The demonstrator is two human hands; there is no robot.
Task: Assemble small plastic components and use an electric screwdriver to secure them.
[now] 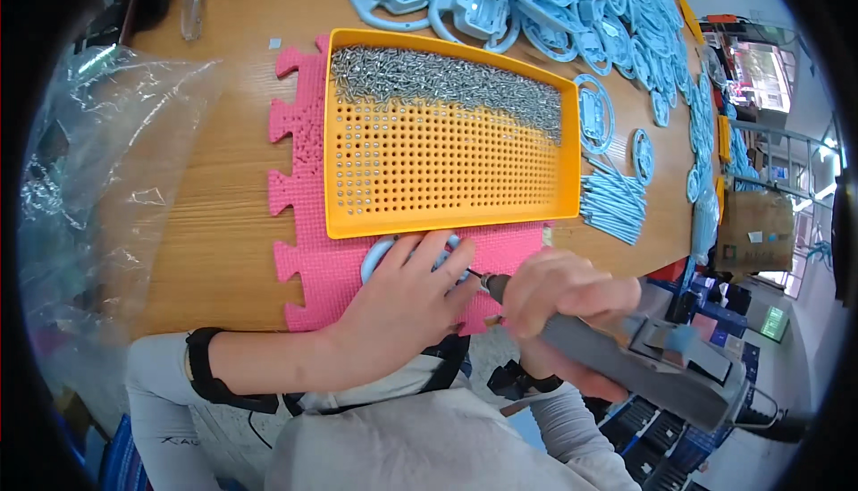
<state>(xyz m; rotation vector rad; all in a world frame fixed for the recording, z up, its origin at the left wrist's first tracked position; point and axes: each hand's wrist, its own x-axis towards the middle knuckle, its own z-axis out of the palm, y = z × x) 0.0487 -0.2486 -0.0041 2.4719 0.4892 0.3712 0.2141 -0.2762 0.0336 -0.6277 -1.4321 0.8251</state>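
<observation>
My left hand [407, 299] lies over a light-blue plastic ring-shaped part [369, 261], its fingers curved onto it. Most of that part is hidden under the hand. It rests on a pink foam mat [308, 214], just below a yellow tray [451, 226]. My right hand [563, 303] is wrapped round a dark grey electric screwdriver [643, 366], held tilted with its bit pointing left to the part, beside my left fingertips. Whether the bit touches a screw cannot be made out. Small silver screws [438, 80] heap along the tray's far side; some sit in its perforated plate's holes.
Blue ring-shaped housings [474, 8] pile up at the far side and right. Thin light-blue sticks [614, 202] lie right of the tray. Clear plastic bags [107, 169] cover the left side. A cardboard box [755, 230] stands beyond the table's right edge.
</observation>
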